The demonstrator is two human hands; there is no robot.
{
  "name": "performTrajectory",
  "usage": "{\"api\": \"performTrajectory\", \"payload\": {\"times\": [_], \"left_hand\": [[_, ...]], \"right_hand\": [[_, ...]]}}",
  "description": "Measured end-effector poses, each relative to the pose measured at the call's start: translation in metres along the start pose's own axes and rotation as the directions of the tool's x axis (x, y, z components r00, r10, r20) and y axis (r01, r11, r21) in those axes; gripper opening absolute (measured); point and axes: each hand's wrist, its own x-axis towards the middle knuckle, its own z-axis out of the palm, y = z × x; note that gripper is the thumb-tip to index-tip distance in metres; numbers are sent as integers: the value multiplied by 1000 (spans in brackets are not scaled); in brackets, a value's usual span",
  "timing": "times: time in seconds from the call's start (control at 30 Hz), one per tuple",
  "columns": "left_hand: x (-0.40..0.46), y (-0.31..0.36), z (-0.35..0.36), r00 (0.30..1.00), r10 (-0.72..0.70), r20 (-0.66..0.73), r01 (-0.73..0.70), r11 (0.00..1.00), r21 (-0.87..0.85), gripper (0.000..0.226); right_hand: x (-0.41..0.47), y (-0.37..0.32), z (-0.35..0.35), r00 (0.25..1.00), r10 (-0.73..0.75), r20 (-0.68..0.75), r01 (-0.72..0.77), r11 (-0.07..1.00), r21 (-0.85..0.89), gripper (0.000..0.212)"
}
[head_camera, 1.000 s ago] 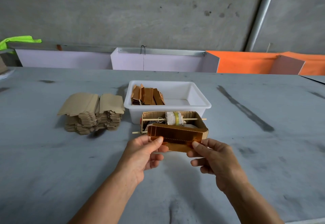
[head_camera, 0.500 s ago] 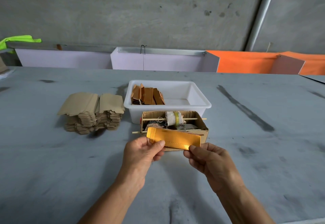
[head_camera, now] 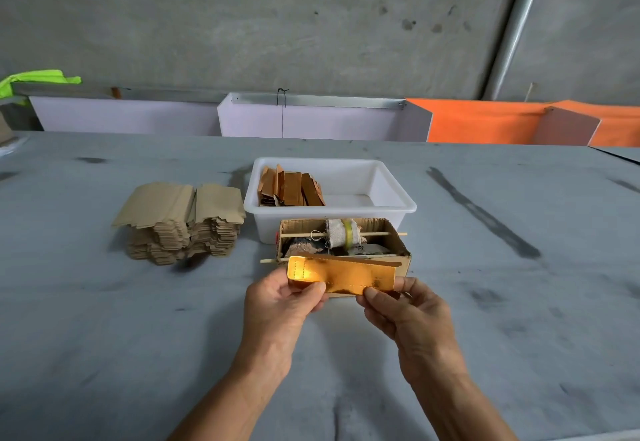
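Note:
A shiny gold cardboard piece [head_camera: 341, 274], long and narrow with stitched-looking dotted lines, is held above the grey table in front of me. My left hand [head_camera: 280, 302] pinches its left end between thumb and fingers. My right hand [head_camera: 405, 312] pinches its lower right edge. The piece's gold face is turned toward me and catches the light. Just behind it stands a small open cardboard box [head_camera: 394, 250] with two wooden sticks across it and a roll of cloth and tape on one stick.
A white plastic tub [head_camera: 398, 198] behind the box holds several brown folded pieces [head_camera: 291, 186] at its left end. A stack of flat tan cardboard blanks [head_camera: 180, 222] lies to the left. White and orange panels stand along the table's far edge.
The piece has been folded from a wider brown-looking sheet into a narrower strip and tilted, so its gold face shines. Both hands kept their grip and shifted slightly.

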Motion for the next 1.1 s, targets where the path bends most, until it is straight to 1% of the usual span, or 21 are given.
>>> {"api": "performTrajectory", "payload": {"times": [0.07,0.17,0.27,0.37,0.47,0.53,0.67,0.73,0.93,1.1], "left_hand": [[-1,-1,1,1000,16,-9,-16,1000,-20,23],[-2,-3,3,998,26,-63,-31,997,-76,29],[-1,-6,5,993,-26,-113,8,988,-155,36],[-1,-12,8,992,-95,-82,81,984,-157,33],[0,-19,10,988,-146,-57,139,983,-120,24],[0,-21,11,986,-159,-45,154,983,-99,23],[-1,-24,15,987,-129,-92,119,987,-104,24],[-2,-26,16,989,-105,-103,93,990,-109,26],[-5,-31,16,994,-70,-86,61,993,-98,31],[-3,-32,8,990,-100,-95,93,993,-78,26]], "right_hand": [[0,2,1,1000,-22,-18,23,999,41,34],[0,5,3,994,-99,-36,99,995,4,52],[0,9,4,988,-146,-42,146,989,3,67],[0,11,4,986,-163,-44,162,987,-16,71],[-2,13,4,987,-162,-24,161,987,-19,69],[-2,15,4,990,-139,-30,139,990,2,68],[-2,21,2,998,-40,-40,45,991,129,65],[-3,26,3,999,7,-31,-2,989,150,63],[-3,34,6,993,113,-31,-108,987,119,37],[-4,31,6,990,138,-5,-137,985,109,31]]}}
